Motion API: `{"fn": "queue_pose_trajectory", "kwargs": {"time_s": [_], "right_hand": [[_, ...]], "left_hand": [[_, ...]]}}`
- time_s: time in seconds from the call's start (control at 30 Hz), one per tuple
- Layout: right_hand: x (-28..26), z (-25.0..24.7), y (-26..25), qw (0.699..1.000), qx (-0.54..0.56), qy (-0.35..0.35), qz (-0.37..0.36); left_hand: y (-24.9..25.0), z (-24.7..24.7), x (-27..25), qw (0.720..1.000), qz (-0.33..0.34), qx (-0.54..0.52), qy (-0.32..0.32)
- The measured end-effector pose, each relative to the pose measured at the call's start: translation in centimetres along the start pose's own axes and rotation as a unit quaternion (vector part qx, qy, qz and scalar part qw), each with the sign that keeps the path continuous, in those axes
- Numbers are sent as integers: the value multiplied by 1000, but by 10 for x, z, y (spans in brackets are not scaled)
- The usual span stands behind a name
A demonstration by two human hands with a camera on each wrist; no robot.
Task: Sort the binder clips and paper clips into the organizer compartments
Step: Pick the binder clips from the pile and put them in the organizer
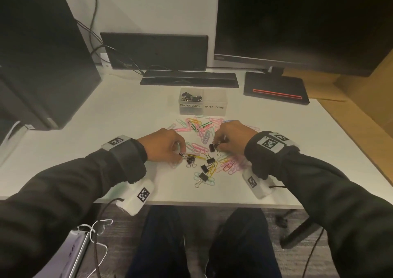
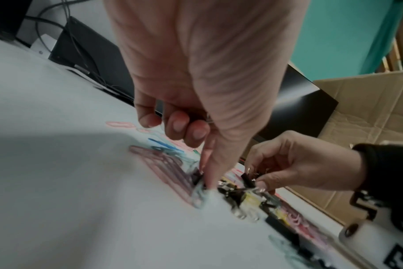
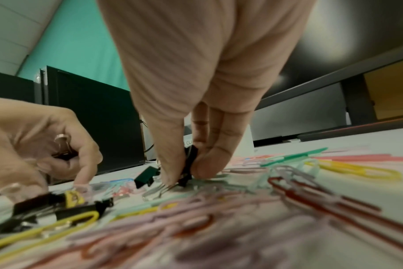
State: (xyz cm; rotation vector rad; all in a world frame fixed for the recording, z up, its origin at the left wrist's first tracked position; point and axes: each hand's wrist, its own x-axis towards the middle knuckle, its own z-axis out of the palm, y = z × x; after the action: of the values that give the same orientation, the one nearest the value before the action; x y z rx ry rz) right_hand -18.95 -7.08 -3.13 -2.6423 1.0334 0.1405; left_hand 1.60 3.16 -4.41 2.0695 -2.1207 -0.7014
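Note:
Coloured paper clips (image 1: 202, 128) lie scattered over the white desk (image 1: 131, 116), with several black binder clips (image 1: 207, 160) among them. Behind them stands the clear organizer (image 1: 214, 110): its left compartment, marked BINDER CLIPS, holds black binder clips (image 1: 190, 96), and the one marked PAPER CLIPS looks empty. My left hand (image 1: 180, 154) keeps a binder clip (image 3: 63, 152) in its curled fingers while thumb and forefinger pinch down at another clip (image 2: 199, 177) on the desk. My right hand (image 1: 215, 147) pinches a black binder clip (image 3: 189, 162) between thumb and fingers, just on the desk.
A black cable tray (image 1: 189, 78) and a monitor base (image 1: 276, 88) lie behind the organizer. A dark computer tower (image 1: 42, 65) stands at the left. Cardboard (image 2: 368, 112) lies off the desk's right side. The desk's front edge (image 1: 202, 205) runs just below my wrists.

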Motion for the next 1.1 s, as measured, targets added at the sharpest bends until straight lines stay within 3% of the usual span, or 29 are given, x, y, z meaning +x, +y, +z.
{"fn": "queue_pose_trajectory", "kwargs": {"time_s": [0.47, 0.57, 0.67, 0.87, 0.97, 1.1], "right_hand": [[0, -8, 8, 998, 33, 55, 18], [0, -13, 9, 997, 38, 67, 12], [0, -15, 8, 997, 34, 71, 13], [13, -25, 6, 992, 42, 111, 45], [36, -40, -3, 986, 61, 142, 62], [77, -54, -17, 981, 54, 173, 63]], "left_hand": [[-6, -17, 2, 998, -21, -34, 38], [-15, -24, 3, 996, -52, -35, 69], [-18, -24, 4, 995, -80, 5, 51], [3, -10, 2, 999, 19, 37, -15], [5, -3, 5, 996, 30, 84, -30], [2, -3, 8, 997, 22, 72, -22]]}}
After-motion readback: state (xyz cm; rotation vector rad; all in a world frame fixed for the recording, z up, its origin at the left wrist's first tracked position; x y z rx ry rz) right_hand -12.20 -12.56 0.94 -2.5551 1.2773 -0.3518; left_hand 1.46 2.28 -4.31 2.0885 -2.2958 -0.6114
